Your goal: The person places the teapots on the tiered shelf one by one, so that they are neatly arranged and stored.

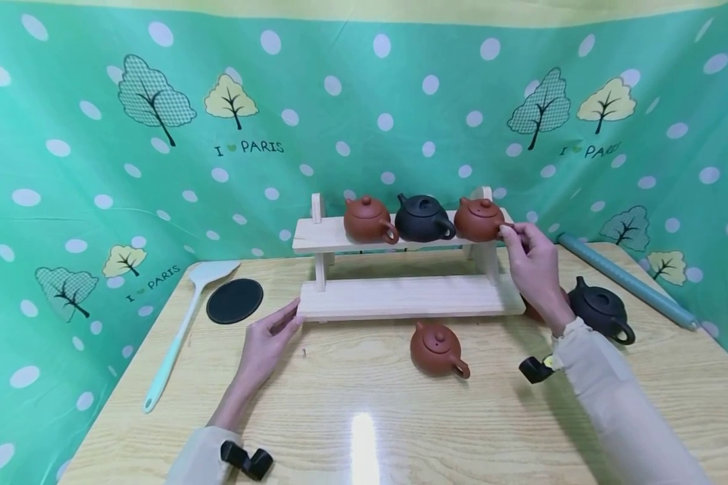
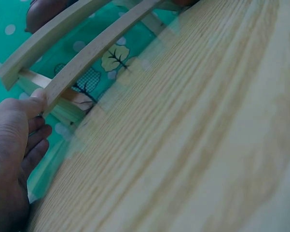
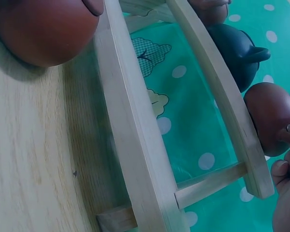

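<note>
Wooden stand (image 1: 400, 296): two tiers on the table (image 1: 315, 404); pale boards joined by uprights.
Upper tier, left place: left brown teapot (image 1: 364, 221), upright, lid on, spout to the upper left, handle to the lower right; inside not visible.
Upper tier, middle place: middle black teapot (image 1: 421, 223), upright, just beside its neighbours, handle turned the same way; inside not visible.
Upper tier, right place: right brown teapot (image 1: 478, 222), resting on the board near its right end, lid on; inside hidden.
Right hand (image 1: 536, 263): thumb and fingertips closed in a pinch on the handle of the right brown teapot.
Left hand (image 1: 267, 343): thumb and fingers pinching the left end of the stand's lower board; in the left wrist view the thumb is on the board's end and the other fingers are loosely bent below it.
Table, before the stand: front brown teapot (image 1: 435, 353), upright, lid on, handle to the lower right; contents not visible.
Table, right of the stand: side black teapot (image 1: 600, 306), upright, partly behind the right forearm; next to it a half-hidden brown item (image 1: 530, 311), mostly behind the right wrist, kind uncertain.
Table, left side: black disc (image 1: 234, 301), flat; spatula (image 1: 184, 323), pale green handle, lying beside the disc.
Table, far right: teal rod (image 1: 627, 281), lying aslant near the edge.
Backdrop: green cloth (image 1: 364, 162), white dots, printed trees and "PARIS" lettering.
</note>
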`<act>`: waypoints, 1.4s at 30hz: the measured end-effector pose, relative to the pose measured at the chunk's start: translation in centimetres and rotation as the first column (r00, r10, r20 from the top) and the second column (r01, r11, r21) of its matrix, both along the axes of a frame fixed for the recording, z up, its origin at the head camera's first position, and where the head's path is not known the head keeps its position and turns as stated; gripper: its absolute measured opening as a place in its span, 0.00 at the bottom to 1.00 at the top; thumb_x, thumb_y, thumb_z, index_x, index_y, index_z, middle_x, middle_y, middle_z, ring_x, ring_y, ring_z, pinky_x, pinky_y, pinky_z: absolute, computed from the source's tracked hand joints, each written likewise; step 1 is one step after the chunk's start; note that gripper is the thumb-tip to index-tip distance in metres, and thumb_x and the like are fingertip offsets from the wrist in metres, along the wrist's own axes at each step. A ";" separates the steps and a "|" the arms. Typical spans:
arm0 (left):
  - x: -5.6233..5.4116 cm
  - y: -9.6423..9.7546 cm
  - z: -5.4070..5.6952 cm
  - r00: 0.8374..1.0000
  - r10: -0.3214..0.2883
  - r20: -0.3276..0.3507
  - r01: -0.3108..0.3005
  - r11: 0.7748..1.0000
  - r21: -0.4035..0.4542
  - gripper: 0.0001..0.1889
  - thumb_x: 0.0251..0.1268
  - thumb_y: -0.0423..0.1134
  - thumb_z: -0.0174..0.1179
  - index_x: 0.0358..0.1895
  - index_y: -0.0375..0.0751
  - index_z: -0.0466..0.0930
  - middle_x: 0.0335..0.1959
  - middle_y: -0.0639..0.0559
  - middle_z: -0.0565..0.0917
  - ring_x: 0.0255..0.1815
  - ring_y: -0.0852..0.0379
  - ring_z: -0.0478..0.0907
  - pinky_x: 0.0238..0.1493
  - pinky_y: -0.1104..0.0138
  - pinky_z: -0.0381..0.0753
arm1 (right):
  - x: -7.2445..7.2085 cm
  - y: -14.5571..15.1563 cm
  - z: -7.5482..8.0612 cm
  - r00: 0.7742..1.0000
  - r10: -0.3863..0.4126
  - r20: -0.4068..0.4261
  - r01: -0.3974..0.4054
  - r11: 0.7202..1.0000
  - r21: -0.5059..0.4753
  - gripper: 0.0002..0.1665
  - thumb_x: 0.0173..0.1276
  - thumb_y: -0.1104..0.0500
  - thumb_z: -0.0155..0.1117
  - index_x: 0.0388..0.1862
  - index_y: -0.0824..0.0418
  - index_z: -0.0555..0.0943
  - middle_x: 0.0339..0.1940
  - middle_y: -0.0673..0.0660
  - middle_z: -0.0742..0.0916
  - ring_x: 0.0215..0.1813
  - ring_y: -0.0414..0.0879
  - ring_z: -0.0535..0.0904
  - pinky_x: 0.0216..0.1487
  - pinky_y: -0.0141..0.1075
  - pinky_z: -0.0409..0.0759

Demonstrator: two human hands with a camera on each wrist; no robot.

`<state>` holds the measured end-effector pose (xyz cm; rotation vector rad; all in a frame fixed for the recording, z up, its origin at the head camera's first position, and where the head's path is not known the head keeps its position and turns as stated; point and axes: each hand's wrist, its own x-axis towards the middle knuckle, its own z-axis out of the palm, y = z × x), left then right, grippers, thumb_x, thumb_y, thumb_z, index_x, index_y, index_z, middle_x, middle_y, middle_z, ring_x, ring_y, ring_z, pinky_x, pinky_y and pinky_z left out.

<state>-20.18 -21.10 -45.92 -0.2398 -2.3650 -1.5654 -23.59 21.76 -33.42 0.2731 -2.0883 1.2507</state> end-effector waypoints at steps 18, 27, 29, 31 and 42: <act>-0.1 -0.2 -0.2 1.000 -0.004 -0.021 0.004 1.000 0.001 0.22 0.71 0.39 0.69 0.64 0.35 0.82 0.57 0.41 0.85 0.58 0.48 0.83 0.53 0.78 0.80 | -2.9 1.3 -2.6 0.999 -0.046 0.028 0.046 0.999 0.000 0.13 0.81 0.60 0.61 0.47 0.72 0.82 0.21 0.52 0.73 0.21 0.38 0.64 0.21 0.27 0.60; 0.0 0.1 0.0 1.000 -0.007 -0.011 0.007 1.000 0.018 0.21 0.71 0.38 0.68 0.64 0.35 0.82 0.57 0.41 0.85 0.58 0.50 0.83 0.52 0.78 0.81 | -3.0 1.1 -2.5 0.999 -0.044 0.001 0.044 0.999 -0.002 0.15 0.80 0.59 0.62 0.45 0.73 0.82 0.20 0.53 0.72 0.21 0.38 0.64 0.22 0.28 0.62; 0.0 0.1 0.1 1.000 -0.006 -0.009 0.006 1.000 0.017 0.21 0.71 0.38 0.69 0.64 0.35 0.82 0.57 0.41 0.85 0.58 0.50 0.83 0.52 0.78 0.81 | -3.1 1.1 -2.5 0.999 -0.044 0.000 0.044 0.999 -0.005 0.15 0.80 0.59 0.62 0.45 0.73 0.82 0.20 0.53 0.73 0.21 0.38 0.65 0.22 0.28 0.62; 0.0 0.0 0.0 1.000 -0.006 -0.006 0.006 1.000 0.014 0.21 0.71 0.39 0.68 0.64 0.35 0.82 0.57 0.41 0.85 0.58 0.49 0.83 0.52 0.78 0.80 | -3.1 1.0 -2.5 0.999 -0.047 0.003 0.047 0.999 -0.009 0.15 0.80 0.59 0.62 0.45 0.73 0.82 0.20 0.53 0.73 0.20 0.38 0.65 0.22 0.28 0.62; 0.0 -0.2 -0.2 1.000 -0.014 0.004 0.014 0.999 0.031 0.22 0.72 0.40 0.68 0.64 0.36 0.82 0.58 0.42 0.85 0.59 0.50 0.82 0.54 0.77 0.80 | -3.5 0.7 -2.8 0.998 -0.068 0.012 0.069 0.997 -0.025 0.11 0.79 0.63 0.62 0.44 0.74 0.82 0.20 0.51 0.71 0.20 0.35 0.64 0.21 0.26 0.61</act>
